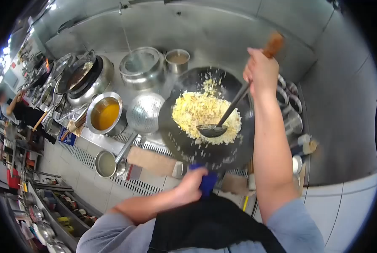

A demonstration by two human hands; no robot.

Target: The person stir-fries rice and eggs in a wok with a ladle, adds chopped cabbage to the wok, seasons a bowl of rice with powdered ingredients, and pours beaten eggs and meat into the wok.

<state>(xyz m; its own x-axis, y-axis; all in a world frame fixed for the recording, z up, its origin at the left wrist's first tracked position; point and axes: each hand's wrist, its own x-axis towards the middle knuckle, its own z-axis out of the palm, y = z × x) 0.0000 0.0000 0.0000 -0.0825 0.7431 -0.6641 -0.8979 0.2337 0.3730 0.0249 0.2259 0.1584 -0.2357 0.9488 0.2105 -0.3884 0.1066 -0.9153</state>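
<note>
My right hand (263, 74) is wrapped round the long handle of a ladle (235, 103) with a wooden end. The ladle's dark bowl rests in yellow and white fried rice with egg (199, 110), which lies in a large black wok (188, 145). Scattered grains cling to the wok's near and far sides. At the wok's near edge, my left hand (190, 184) is closed on a blue cloth (208, 181). The cloth covers the part of the wok beneath it, so the grip on the metal is hidden.
Left of the wok sit a perforated strainer (145, 113) and a pot of orange liquid (105, 114). Water runs from a tap into a steel pot (142, 63) behind. Steel containers (293, 122) line the right side. Another person (21, 109) stands far left.
</note>
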